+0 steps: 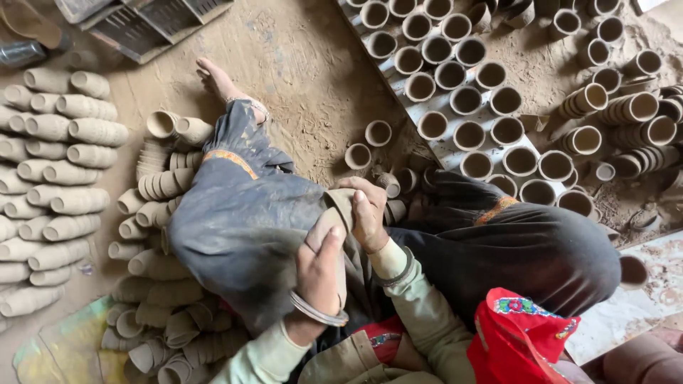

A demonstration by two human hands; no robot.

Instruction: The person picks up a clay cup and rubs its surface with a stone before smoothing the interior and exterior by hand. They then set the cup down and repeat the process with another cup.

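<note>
I sit on the earthen floor with my legs spread, dark dusty cloth (242, 220) over them. A stack of nested unfired clay cups (334, 213) lies across my lap. My left hand (319, 274), with metal bangles at the wrist, grips the stack's near end. My right hand (370, 213) closes over its far end, fingers curled over the top. Both hands hold the same stack. My bare foot (220, 82) stretches out toward the upper left.
Long stacks of nested cups (57, 185) lie in rows at the left, with shorter stacks (160, 185) beside my leg. Several upright cups (466, 99) stand on a board at the upper right. Wire crates (142, 25) sit at the top left. A red cloth (516, 334) is at the bottom right.
</note>
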